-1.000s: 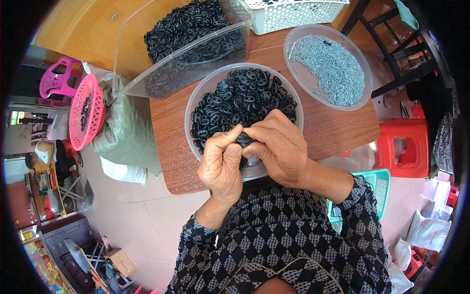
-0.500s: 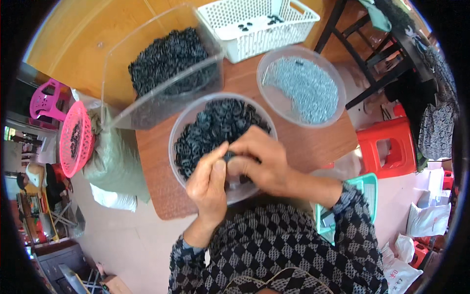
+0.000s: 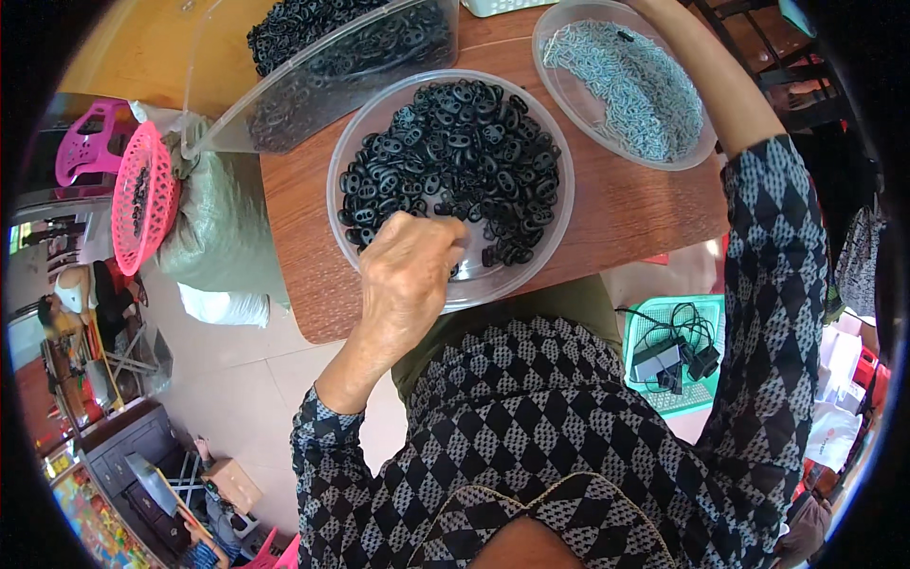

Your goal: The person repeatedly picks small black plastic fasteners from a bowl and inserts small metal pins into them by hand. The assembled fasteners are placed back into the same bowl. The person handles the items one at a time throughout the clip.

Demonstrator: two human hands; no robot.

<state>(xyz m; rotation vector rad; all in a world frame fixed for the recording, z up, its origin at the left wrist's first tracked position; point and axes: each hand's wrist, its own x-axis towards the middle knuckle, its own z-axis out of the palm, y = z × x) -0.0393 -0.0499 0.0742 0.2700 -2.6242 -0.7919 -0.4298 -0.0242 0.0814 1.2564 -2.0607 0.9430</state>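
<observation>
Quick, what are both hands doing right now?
Left hand: fingers curled in the clear round plastic bowl of black oval plastic rings; whether it grips one cannot be told.
Right hand: out of view beyond the top edge.

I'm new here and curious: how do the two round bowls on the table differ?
The near bowl is filled with chunky black oval pieces; the far bowl has small pale silvery metal pieces. The near bowl looks larger and sits in front of the person, with the left hand at its rim; the far bowl sits to the right, under the right forearm. Both are clear, round plastic on the wooden table.
</observation>
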